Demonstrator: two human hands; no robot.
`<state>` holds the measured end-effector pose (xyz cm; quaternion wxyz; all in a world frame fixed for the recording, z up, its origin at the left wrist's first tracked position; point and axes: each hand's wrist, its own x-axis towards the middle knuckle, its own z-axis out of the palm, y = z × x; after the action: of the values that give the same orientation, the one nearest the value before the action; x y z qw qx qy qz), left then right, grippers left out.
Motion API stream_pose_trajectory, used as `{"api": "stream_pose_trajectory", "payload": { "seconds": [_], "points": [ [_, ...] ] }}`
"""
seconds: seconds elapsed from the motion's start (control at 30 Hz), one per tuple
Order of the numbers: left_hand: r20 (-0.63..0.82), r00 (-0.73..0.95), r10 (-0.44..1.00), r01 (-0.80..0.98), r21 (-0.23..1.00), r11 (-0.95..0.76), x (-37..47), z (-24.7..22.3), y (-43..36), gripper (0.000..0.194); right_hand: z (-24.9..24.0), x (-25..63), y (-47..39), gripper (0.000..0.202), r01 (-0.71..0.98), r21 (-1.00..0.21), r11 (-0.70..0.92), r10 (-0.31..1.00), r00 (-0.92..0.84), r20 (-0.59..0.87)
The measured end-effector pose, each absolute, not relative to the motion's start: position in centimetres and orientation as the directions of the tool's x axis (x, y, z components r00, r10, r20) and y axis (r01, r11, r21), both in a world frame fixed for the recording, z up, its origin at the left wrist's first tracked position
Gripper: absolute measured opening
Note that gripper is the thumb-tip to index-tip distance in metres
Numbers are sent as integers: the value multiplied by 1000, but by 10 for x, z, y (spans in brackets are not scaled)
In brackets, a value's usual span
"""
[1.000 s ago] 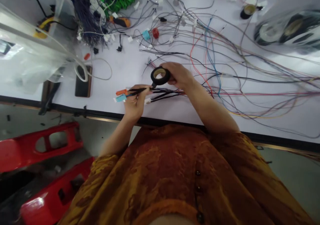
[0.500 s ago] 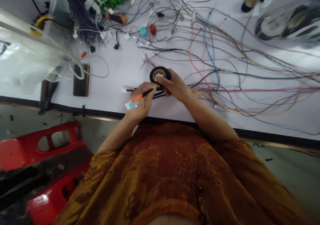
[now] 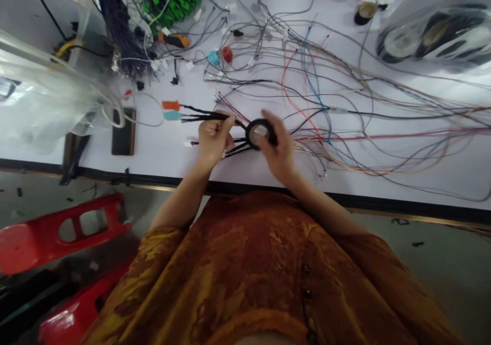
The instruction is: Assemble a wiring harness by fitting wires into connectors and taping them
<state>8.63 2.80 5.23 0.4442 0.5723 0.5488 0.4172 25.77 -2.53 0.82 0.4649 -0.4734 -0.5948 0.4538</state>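
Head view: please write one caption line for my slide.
Left hand holds black wires, right hand a roll of black tape, at a white table strewn with loose cables.

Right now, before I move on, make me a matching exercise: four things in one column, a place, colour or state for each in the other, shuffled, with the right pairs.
1. Left hand
2. Tape roll
3. Orange connector
4. Stools

A. Beside a light blue connector
B. Red
C. Pinching black wires
D. In the right hand

Pairs: 1-C, 2-D, 3-A, 4-B
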Motion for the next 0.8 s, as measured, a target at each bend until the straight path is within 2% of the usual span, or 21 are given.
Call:
{"api": "stream_pose_trajectory", "payload": {
  "seconds": [0.07, 0.13, 0.2, 0.27, 0.33, 0.4, 0.43, 0.5, 0.57, 0.6, 0.67, 0.7, 0.77, 0.8],
  "points": [
    [-13, 23, 1000, 240, 971, 7, 86, 59, 28, 29, 7, 252, -42, 42, 219, -941, 258, 951, -226, 209],
    [30, 39, 999, 255, 966, -39, 86, 64, 23, 29, 10, 248, -45, 32, 190, -949, 251, 954, -214, 209],
    [172, 136, 976, 364, 907, -211, 86, 70, 14, 26, 16, 248, -32, 31, 78, -992, 104, 992, -86, 97],
    [344, 331, 879, 456, 757, -468, 87, 74, 4, 22, 24, 251, -6, 33, -58, -992, -111, 994, -30, -109],
    [411, 486, 771, 465, 626, -626, 87, 74, -4, 20, 31, 254, 20, 31, -151, -937, -314, 946, -139, -294],
    [428, 463, 776, 475, 620, -625, 86, 70, -7, 22, 33, 259, 33, 26, -198, -889, -413, 905, -202, -375],
    [431, 380, 818, 482, 663, -573, 86, 67, -6, 24, 33, 262, 31, 27, -207, -891, -404, 910, -189, -369],
    [375, 152, 915, 445, 801, -402, 85, 58, -2, 28, 30, 266, 13, 35, -145, -950, -276, 959, -111, -261],
    [223, -16, 975, 332, 921, -205, 86, 51, 2, 32, 25, 269, -19, 42, 52, -996, -72, 991, -106, -77],
    [147, -56, 987, 279, 952, -126, 87, 49, 3, 33, 24, 269, -34, 42, 164, -986, 32, 987, -162, 5],
    [84, -61, 995, 240, 968, -67, 90, 51, 2, 34, 24, 268, -55, 35, 283, -940, 193, 960, -251, 121],
    [105, -36, 994, 260, 961, -93, 92, 55, -1, 33, 25, 267, -57, 31, 286, -932, 221, 961, -226, 159],
    [226, 110, 968, 387, 887, -251, 94, 64, -10, 29, 30, 266, -45, 28, 201, -966, 161, 986, -84, 147],
    [287, 228, 931, 462, 809, -362, 94, 68, -15, 26, 33, 266, -32, 30, 130, -987, 89, 996, -26, 87]
  ]
}}
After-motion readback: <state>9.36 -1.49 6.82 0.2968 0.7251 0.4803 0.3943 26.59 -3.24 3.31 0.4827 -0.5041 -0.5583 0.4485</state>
